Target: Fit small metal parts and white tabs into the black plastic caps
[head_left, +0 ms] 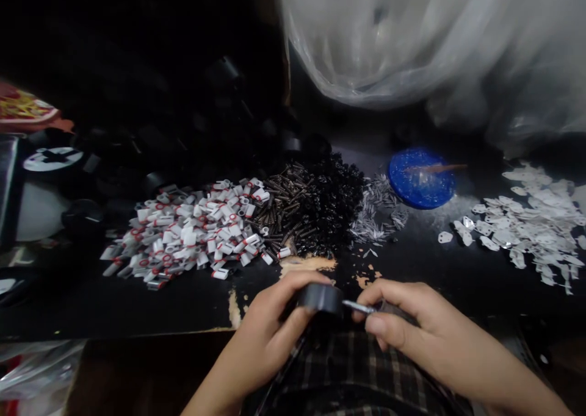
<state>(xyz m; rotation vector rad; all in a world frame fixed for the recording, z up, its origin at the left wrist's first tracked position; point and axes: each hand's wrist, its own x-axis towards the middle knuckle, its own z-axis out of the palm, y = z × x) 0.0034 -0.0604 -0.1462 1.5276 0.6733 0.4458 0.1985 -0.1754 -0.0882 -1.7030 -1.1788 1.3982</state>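
My left hand (268, 327) is closed around a short black round cap (320, 297), held just above my lap at the near edge of the dark table (151, 306). My right hand (405, 321) pinches a thin metal pin (359, 307) whose tip touches the cap's side. Behind the hands lie piles of parts: white tubes with red marks (192, 233), brown springs (284, 205), small black pieces (334, 199) and slim silver pins (378, 218).
A blue round lid (421, 178) with a wooden stick across it sits at the back right. Flat silver plates (531, 221) spread at the far right. A large clear plastic bag (434, 44) hangs behind. Black cylinders (82, 215) stand at the left.
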